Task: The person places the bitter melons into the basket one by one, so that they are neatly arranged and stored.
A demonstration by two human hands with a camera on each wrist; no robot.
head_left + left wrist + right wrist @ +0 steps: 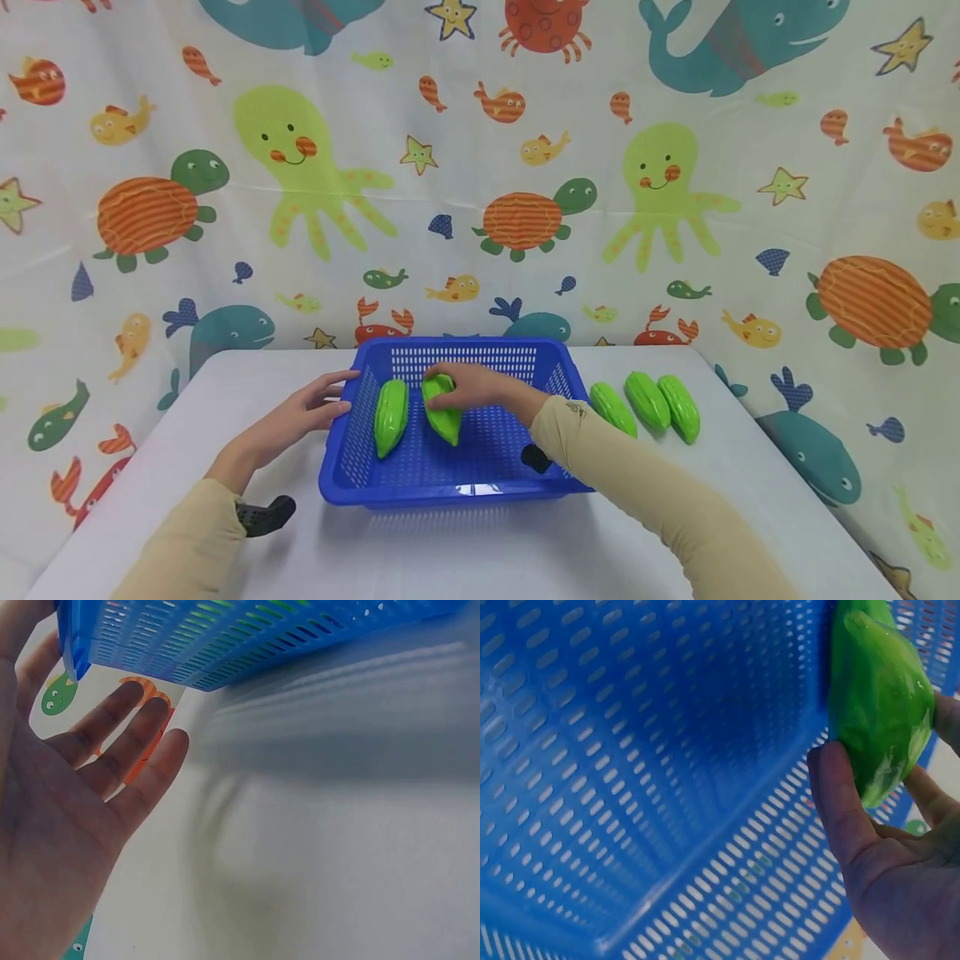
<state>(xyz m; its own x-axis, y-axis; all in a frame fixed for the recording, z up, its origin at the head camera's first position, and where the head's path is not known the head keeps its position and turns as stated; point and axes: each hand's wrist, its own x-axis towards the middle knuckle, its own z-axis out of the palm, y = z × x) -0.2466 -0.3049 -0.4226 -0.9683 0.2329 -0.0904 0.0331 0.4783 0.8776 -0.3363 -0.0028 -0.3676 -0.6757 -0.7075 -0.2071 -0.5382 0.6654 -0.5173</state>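
Note:
A blue perforated basket (pixel 465 492) stands on the white table. Over its inside, my right hand (pixel 472 387) grips a glossy green ridged vegetable (pixel 444 417) with a tapered end. In the right wrist view, the fingers and thumb of that hand (pixel 900 862) are around the held vegetable (pixel 885 705). Another such vegetable (pixel 392 417) lies in the basket's left part. My left hand (pixel 303 408) is at the basket's left rim, fingertips touching it. In the left wrist view, several fingers of the left hand (pixel 75 787) extend loosely beside the basket's side (pixel 180 645).
Right of the basket, three more green vegetables (pixel 648 402) lie side by side on the table (pixel 750 500), one partly behind the right sleeve. A curtain (pixel 465 183) printed with sea animals hangs behind the table.

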